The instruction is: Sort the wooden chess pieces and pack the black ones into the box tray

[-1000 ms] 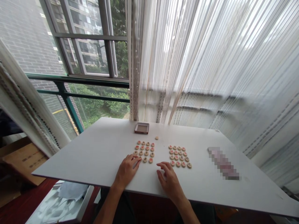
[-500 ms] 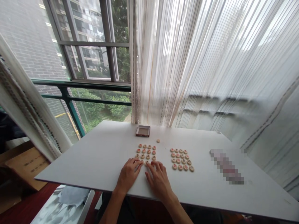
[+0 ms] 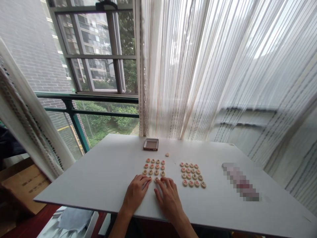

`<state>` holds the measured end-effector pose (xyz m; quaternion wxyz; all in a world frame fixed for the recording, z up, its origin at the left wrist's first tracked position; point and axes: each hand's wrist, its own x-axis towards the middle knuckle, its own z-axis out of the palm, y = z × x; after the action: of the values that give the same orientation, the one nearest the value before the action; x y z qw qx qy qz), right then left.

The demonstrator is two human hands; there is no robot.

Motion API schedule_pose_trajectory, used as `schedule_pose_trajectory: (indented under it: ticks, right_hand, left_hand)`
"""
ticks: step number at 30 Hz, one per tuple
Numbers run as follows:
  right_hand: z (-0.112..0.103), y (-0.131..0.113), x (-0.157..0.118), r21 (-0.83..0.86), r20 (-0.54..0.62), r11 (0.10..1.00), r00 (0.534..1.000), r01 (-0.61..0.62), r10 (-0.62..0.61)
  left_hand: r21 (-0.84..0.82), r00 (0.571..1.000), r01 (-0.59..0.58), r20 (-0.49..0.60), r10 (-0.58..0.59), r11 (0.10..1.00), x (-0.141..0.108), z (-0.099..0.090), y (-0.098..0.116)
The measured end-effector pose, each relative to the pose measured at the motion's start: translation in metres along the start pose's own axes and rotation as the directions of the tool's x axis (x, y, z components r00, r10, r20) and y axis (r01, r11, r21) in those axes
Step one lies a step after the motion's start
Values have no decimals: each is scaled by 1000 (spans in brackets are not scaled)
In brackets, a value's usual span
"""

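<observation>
Head view | left hand (image 3: 135, 192), right hand (image 3: 168, 195) curled, hold unclear | disc grids (image 3: 158, 167) seem laid; loose disc (image 3: 167, 154) toward far table (image 3: 104, 175) edge

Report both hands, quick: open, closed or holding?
Left hand: fingertips at a round piece; whether it grips cannot be told.
Right hand: fingertips by the next piece; grip cannot be told.

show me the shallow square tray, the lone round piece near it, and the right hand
shallow square tray (image 3: 151, 144): head view, bare inside floor
lone round piece (image 3: 167, 154): head view, middle of its top
right hand (image 3: 168, 195): head view, back of the hand
</observation>
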<state>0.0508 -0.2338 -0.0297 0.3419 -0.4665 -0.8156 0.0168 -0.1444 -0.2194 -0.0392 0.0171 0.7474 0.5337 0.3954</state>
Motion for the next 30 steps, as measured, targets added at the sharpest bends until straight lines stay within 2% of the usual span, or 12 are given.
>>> schedule_pose_trajectory:
  ticks: [10, 19, 23, 26, 28, 30]
  right_hand:
    - [1, 1, 0, -14, -2, 1000, 1000, -13, 13]
    - [12, 12, -4, 67, -134, 998, 991, -7, 16]
    - [23, 22, -5, 180, -215, 983, 974, -30, 70]
    - [29, 26, -5, 299, -274, 951, 948, -75, 161]
    - [29, 26, -4, 405, -281, 905, 925, -129, 258]
    - [27, 24, -3, 507, -249, 844, 907, -175, 338]
  left_hand:
    - [-3, 999, 42, 21, -42, 999, 0, -2, 3]
    - [-51, 997, 70, 34, -69, 996, 0, -1, 1]
    - [-94, 997, 75, 2, -75, 993, -3, -1, 0]
    - [-116, 993, 112, -20, -115, 987, 2, -5, 2]
    - [-123, 991, 130, -21, -134, 984, 15, -12, 10]
    - [-136, 994, 113, 25, -111, 984, 39, -18, 20]
